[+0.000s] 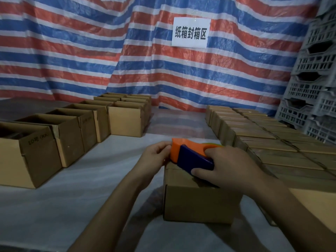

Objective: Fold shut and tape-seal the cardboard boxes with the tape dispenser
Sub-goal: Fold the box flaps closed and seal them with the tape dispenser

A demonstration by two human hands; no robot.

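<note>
Right hand (234,166): closed firmly round the tape dispenser (189,155), fingers hooked through its handle and thumb laid along the blue flank.
Tape dispenser: under the right palm, its orange nose pointing away from that hand toward the left one, its underside resting on the box top.
Box in hand (198,202): directly beneath both hands, flaps folded flat, the seam running under the dispenser.
Left hand (156,153): just ahead of the right, at the box's far corner, fingers bent against the orange nose. From where I stand I cannot tell if they pinch a tape end or only steady things.
Step, as I read it: laying or finishing a strip along the seam.
Risk, drift: a pull off the seam line would leave one flap untaped.
Risk, box slides: it looks light, and if the left hand lets go, the drag of the tape could haul it across the table (72,206).
Risk, fingers: the left fingertips sit right at the nose, where I would expect the cutter.
Risk, wrinkles: lifting the right wrist mid-pull would let the tape bubble.
Open boxes (72,128): well out beyond the left hand, waiting.
Closed boxes (272,142): packed close on the right hand's outer side.
</note>
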